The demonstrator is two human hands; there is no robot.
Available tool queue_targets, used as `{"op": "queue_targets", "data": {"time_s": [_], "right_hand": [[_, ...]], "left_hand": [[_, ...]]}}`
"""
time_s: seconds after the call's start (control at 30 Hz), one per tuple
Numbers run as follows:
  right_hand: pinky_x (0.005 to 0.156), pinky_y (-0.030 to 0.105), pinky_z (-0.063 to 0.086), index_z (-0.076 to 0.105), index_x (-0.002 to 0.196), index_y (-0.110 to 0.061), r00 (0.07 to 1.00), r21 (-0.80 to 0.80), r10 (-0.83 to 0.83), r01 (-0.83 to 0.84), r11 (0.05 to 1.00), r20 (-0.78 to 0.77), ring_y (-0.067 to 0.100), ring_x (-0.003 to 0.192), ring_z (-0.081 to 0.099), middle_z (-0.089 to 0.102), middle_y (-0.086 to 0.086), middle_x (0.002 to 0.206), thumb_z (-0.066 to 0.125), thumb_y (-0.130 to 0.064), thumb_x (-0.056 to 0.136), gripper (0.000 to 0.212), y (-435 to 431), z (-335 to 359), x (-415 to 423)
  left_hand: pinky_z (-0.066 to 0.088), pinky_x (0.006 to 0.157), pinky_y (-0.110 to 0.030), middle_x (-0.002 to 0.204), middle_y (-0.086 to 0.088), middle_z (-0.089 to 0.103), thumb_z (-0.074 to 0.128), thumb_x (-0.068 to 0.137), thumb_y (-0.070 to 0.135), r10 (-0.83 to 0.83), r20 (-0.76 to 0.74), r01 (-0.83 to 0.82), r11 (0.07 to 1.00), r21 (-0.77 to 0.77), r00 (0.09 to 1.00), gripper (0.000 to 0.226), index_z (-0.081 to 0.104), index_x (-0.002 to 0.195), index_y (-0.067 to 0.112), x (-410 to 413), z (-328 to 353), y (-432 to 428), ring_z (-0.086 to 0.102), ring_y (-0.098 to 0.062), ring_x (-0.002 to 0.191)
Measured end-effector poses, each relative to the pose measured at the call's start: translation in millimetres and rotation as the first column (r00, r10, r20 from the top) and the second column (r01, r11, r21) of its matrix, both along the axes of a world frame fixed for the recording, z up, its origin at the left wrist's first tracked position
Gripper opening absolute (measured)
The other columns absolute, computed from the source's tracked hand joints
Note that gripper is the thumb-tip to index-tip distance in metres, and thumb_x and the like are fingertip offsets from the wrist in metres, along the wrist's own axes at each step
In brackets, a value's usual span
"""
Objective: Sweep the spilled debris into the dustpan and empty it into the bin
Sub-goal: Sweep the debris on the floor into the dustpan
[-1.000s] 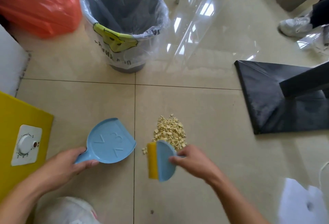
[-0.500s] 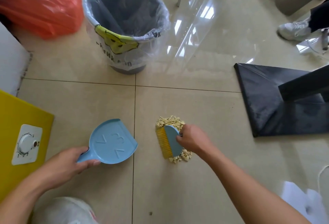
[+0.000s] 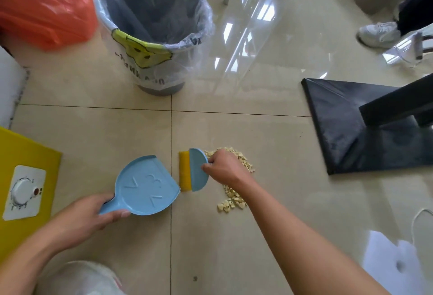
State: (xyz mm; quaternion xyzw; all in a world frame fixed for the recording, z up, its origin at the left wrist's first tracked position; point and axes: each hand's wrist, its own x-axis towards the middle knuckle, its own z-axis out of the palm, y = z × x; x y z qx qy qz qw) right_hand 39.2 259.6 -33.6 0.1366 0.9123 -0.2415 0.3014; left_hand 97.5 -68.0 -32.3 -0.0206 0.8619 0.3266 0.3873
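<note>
My left hand (image 3: 92,216) grips the handle of a light blue dustpan (image 3: 147,187) that lies flat on the tiled floor with nothing in it. In my right hand (image 3: 226,169) is a small blue brush (image 3: 196,169) with yellow bristles; the bristles sit at the dustpan's open right edge. Pale yellow debris (image 3: 230,203) lies in a strip on the floor to the right of the brush, partly hidden under my right hand. The grey bin (image 3: 152,27), lined with a clear bag, stands upright beyond the dustpan.
An orange plastic bag (image 3: 44,6) lies left of the bin. A yellow box with a white dial (image 3: 25,191) sits at the left edge. A black stand base (image 3: 346,121) is on the right, and another person's white shoe (image 3: 377,34) at the far right.
My right hand has carried the brush left, off the pile, to the dustpan's open edge. The debris now lies spread in a longer strip. The dustpan has stayed about where it was.
</note>
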Motion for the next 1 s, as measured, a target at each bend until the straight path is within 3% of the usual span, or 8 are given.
{"op": "queue_targets", "data": {"time_s": [0.17,0.3,0.37,0.43,0.53,0.63,0.77,1.0], "right_hand": [[0.046,0.025,0.033,0.057,0.063,-0.012,0.999,0.163,-0.049,0.044,0.986,0.024,0.019,0.049,0.048,0.05,0.002,0.054,0.061,-0.024,0.082,0.022,38.5,-4.7,-9.3],[0.052,0.03,0.032,0.054,0.058,-0.015,0.997,0.161,-0.077,0.072,0.984,0.03,0.022,0.052,0.043,0.044,0.003,0.055,0.061,-0.025,0.077,0.022,68.8,13.7,-8.1],[0.051,0.029,0.027,0.051,0.057,-0.017,0.997,0.098,-0.073,0.073,0.993,-0.001,0.019,0.052,0.037,0.039,0.001,0.054,0.061,-0.026,0.077,0.025,61.5,27.1,-4.2],[0.05,0.028,0.028,0.057,0.059,-0.009,0.998,0.002,-0.068,0.068,0.998,-0.01,0.016,0.05,0.038,0.041,-0.001,0.053,0.062,-0.029,0.079,0.029,35.8,35.0,2.5],[0.049,0.03,0.034,0.069,0.076,0.0,1.0,-0.136,0.025,-0.026,0.99,-0.005,0.016,0.052,0.046,0.05,0.002,0.057,0.061,-0.032,0.082,0.033,-26.2,24.9,14.1],[0.048,0.028,0.034,0.064,0.068,-0.005,0.997,-0.212,0.074,-0.071,0.975,0.003,0.019,0.052,0.047,0.05,0.003,0.057,0.059,-0.029,0.086,0.031,-91.5,3.4,19.3],[0.049,0.029,0.039,0.066,0.072,-0.01,1.0,-0.151,-0.031,0.03,0.988,0.0,0.027,0.062,0.061,0.055,0.002,0.058,0.057,-0.031,0.088,0.027,-115.8,-26.5,14.7],[0.049,0.027,0.037,0.071,0.071,-0.003,0.974,0.043,-0.226,0.226,0.973,-0.004,0.023,0.055,0.056,0.063,0.008,0.062,0.062,-0.024,0.082,0.025,18.3,-10.3,-12.6]], "left_hand": [[0.039,0.055,-0.026,0.063,0.006,0.064,0.072,0.088,0.05,-0.005,0.014,0.005,1.0,0.016,1.0,0.027,0.073,0.09,0.024,4.7,-0.4,2.0,0.05,-0.006,0.052],[0.041,0.053,-0.025,0.061,0.009,0.067,0.075,0.085,0.049,0.031,-0.021,-0.031,0.999,-0.017,0.999,0.026,0.074,0.086,0.024,3.8,-2.0,-5.1,0.054,-0.009,0.053],[0.043,0.046,-0.029,0.055,0.011,0.066,0.077,0.084,0.049,0.187,-0.071,-0.189,0.982,-0.011,0.98,0.024,0.073,0.08,0.025,0.5,6.5,-19.1,0.053,-0.012,0.05],[0.034,0.035,-0.036,0.049,0.003,0.057,0.074,0.079,0.059,0.406,-0.133,-0.404,0.914,0.043,0.904,0.042,0.067,0.079,0.018,-5.8,19.0,-32.2,0.047,-0.019,0.045],[0.038,0.046,-0.025,0.059,-0.007,0.055,0.069,0.093,0.044,0.57,-0.206,-0.563,0.821,0.095,0.795,0.038,0.059,0.076,0.011,-17.3,27.6,-35.9,0.045,-0.022,0.05],[0.043,0.057,-0.031,0.06,-0.009,0.059,0.067,0.095,0.039,0.537,-0.227,-0.535,0.841,0.079,0.812,0.036,0.061,0.075,0.01,-22.6,28.1,-24.6,0.048,-0.026,0.052],[0.054,0.062,-0.046,0.061,-0.007,0.062,0.068,0.092,0.048,0.445,-0.171,-0.454,0.891,-0.017,0.879,0.037,0.062,0.076,0.015,-24.0,23.9,-20.8,0.055,-0.027,0.056],[0.035,0.052,-0.029,0.046,0.01,0.051,0.07,0.091,0.046,0.213,-0.028,-0.214,0.976,-0.028,0.977,0.033,0.061,0.07,0.022,-1.7,19.2,15.7,0.044,-0.011,0.045]]}}
